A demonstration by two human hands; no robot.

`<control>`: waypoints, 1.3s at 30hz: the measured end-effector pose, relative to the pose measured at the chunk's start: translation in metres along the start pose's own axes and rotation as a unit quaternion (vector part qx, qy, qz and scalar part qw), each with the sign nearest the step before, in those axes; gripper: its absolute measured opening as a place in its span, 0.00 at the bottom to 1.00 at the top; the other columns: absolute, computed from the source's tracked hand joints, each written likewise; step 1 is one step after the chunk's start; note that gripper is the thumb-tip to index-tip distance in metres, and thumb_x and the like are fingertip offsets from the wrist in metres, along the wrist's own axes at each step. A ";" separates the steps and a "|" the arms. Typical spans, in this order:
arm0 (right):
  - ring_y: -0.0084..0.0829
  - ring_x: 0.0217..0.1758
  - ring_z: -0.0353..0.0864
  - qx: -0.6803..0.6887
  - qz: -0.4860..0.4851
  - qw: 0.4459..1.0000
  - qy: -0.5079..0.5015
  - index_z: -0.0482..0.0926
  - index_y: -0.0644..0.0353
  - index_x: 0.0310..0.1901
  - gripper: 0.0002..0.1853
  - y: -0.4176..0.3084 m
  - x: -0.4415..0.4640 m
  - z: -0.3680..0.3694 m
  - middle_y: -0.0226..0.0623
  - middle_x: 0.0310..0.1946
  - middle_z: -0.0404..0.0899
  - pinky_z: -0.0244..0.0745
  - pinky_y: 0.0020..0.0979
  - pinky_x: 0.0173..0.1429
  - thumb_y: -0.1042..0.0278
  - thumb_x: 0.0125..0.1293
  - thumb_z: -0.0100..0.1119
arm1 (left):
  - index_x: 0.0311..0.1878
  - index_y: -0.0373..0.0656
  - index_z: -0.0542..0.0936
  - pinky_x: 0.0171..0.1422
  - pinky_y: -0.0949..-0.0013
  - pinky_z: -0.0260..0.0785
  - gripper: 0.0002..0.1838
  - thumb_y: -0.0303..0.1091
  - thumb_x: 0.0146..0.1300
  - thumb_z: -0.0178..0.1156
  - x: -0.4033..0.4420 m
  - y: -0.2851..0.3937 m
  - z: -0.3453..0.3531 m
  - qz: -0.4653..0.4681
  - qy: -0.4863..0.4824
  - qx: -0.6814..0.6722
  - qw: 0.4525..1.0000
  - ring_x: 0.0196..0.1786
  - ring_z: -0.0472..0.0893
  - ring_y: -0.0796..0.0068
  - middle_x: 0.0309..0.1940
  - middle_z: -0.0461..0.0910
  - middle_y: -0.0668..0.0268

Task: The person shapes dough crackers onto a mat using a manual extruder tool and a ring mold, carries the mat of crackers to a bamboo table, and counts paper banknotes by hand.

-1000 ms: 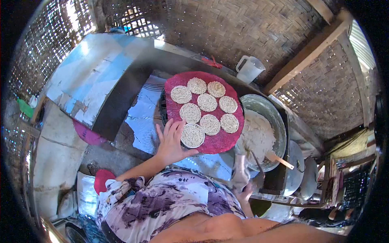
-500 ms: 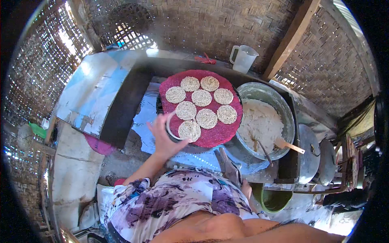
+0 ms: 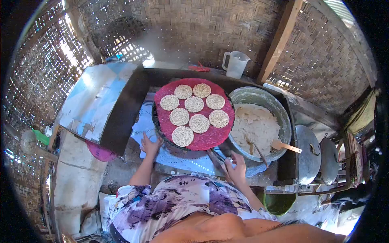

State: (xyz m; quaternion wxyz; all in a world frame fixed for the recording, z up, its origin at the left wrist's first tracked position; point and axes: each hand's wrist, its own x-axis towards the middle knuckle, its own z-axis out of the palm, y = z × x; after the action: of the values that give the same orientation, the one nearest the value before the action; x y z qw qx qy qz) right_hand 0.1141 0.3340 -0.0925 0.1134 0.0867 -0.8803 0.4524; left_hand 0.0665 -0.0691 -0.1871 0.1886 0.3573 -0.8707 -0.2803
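Note:
A dark-rimmed round tray (image 3: 154, 117) carries a red cloth (image 3: 206, 139) with several pale, lacy noodle-like discs (image 3: 194, 104) spread over it. At the tray's near left edge, my left hand (image 3: 150, 146) has thumb and fingers around a thin pale ring (image 3: 151, 135), low over the patterned cloth. My right hand (image 3: 236, 171) is closed by the tray's near right side, on the end of a long dark handle (image 3: 216, 158). Something small and white shows between its fingers. What the handle belongs to is unclear.
A big basin (image 3: 287, 117) of pale dough stands right of the tray, holding a wooden spatula (image 3: 289, 146) and a dark stick (image 3: 261, 156). Behind is a plastic jug (image 3: 237, 65). Metal lids (image 3: 308, 158) lean at right; a blue-white board (image 3: 95, 95) lies left.
My left hand has lifted the ring off the nearest disc and moved left and down beside the tray. My right hand has come up into view at the handle, which has shifted left.

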 end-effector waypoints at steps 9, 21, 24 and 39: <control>0.21 0.29 0.75 0.289 0.121 0.949 -0.031 0.63 0.65 0.56 0.25 -0.030 0.071 0.008 0.34 0.29 0.74 0.72 0.23 0.34 0.69 0.58 0.56 | 0.57 0.34 0.66 0.57 0.67 0.62 0.33 0.51 0.54 0.54 0.126 0.144 -0.056 0.059 -0.027 -0.167 0.984 0.53 0.73 0.60 0.50 0.72 0.49; 0.23 0.32 0.72 0.231 0.097 0.960 0.122 0.74 0.65 0.39 0.16 -0.027 0.083 0.036 0.31 0.28 0.73 0.69 0.24 0.38 0.77 0.47 0.64 | 0.42 0.43 0.79 0.53 0.67 0.67 0.19 0.35 0.43 0.57 0.166 0.206 -0.047 0.324 -0.136 -0.001 0.936 0.47 0.76 0.60 0.42 0.77 0.57; 0.26 0.38 0.74 0.317 0.165 0.924 0.138 0.74 0.65 0.39 0.15 -0.033 0.080 0.038 0.35 0.34 0.76 0.70 0.25 0.43 0.80 0.46 0.61 | 0.44 0.47 0.78 0.44 0.66 0.71 0.17 0.32 0.47 0.57 0.171 0.203 -0.051 0.412 -0.138 -0.082 0.897 0.37 0.80 0.63 0.33 0.80 0.58; 0.23 0.33 0.73 0.091 0.091 0.992 0.002 0.73 0.72 0.47 0.22 -0.259 0.160 0.032 0.34 0.35 0.76 0.67 0.20 0.38 0.78 0.45 0.52 | 0.37 0.50 0.82 0.50 0.64 0.68 0.19 0.26 0.39 0.53 0.283 0.183 -0.143 0.493 -0.197 -0.186 0.826 0.44 0.77 0.59 0.37 0.79 0.56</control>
State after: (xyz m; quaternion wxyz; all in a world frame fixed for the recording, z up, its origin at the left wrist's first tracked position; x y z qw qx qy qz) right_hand 0.0230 0.1505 0.1348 0.0656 0.0151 -0.8397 0.5388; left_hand -0.1428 -0.2186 0.0734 0.1889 -0.2247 -0.8810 -0.3711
